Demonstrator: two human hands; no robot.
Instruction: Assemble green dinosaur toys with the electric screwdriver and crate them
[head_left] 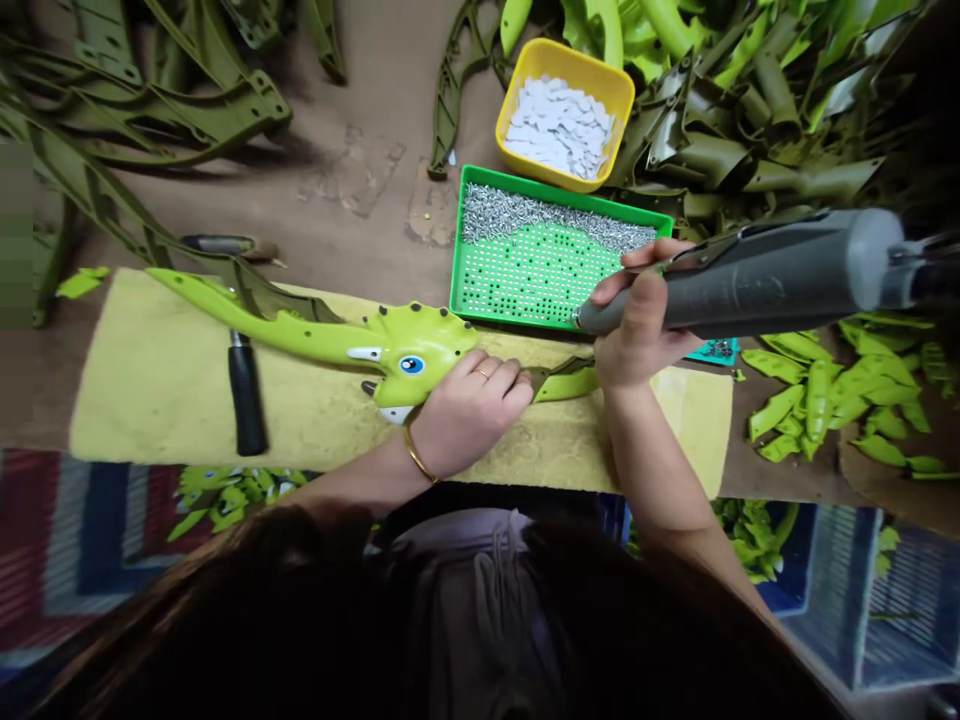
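- Pressing flat on the green plastic dinosaur piece (pixel 420 350), the left hand (pixel 472 405) lies open, holding nothing in its fingers.
- Closing fully around the gray screwdriver (pixel 735 280), the right hand (pixel 637 325) holds it with the tip just above the piece's narrow end.
- Lying on a yellow mat (pixel 150 400), the piece has a black-handled tool (pixel 246 400) beside it.
- Sitting beyond the mat, a green tray (pixel 570 197) holds screws (pixel 525 215), next to a yellow box (pixel 577 60) of white tabs (pixel 559 125).

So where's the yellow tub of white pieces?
In the head view, the yellow tub sits top centre, just beyond the green tray of metal screws, with olive-green plastic parts heaped to its right.
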